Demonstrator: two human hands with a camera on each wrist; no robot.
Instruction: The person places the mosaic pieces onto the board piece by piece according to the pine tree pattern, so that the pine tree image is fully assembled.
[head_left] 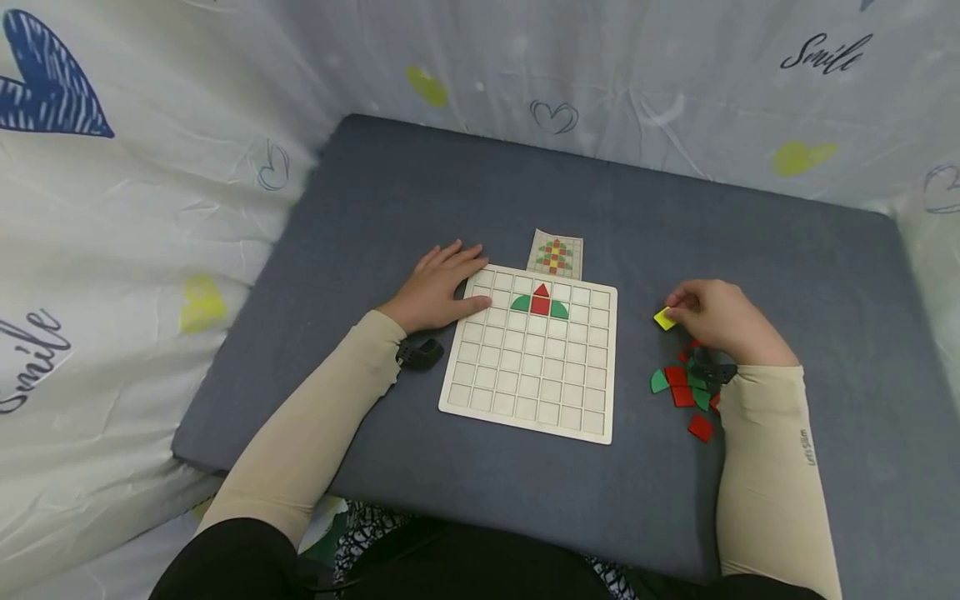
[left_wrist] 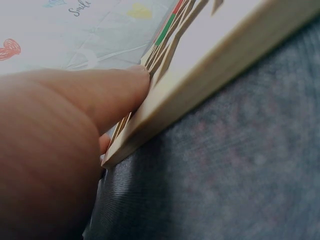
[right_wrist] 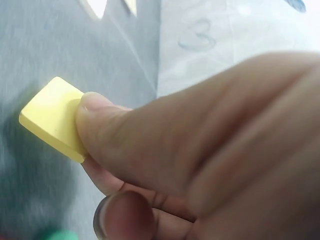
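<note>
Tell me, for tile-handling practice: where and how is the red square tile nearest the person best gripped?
Probably pinch opposite edges of the red square tile, from above on the near side: it lies flat on the table, the tile pile beyond it.

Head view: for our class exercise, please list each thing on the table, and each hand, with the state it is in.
Grid board: flat, mostly bare cells.
Red triangle, red square, two green pieces: set on the board.
Picture card: printed side up.
Yellow tile: pinched, off the board.
Loose red and green tiles: clustered, partly hidden.
Left hand: fingers straight, touching the board.
Right hand: pinching the yellow tile.
</note>
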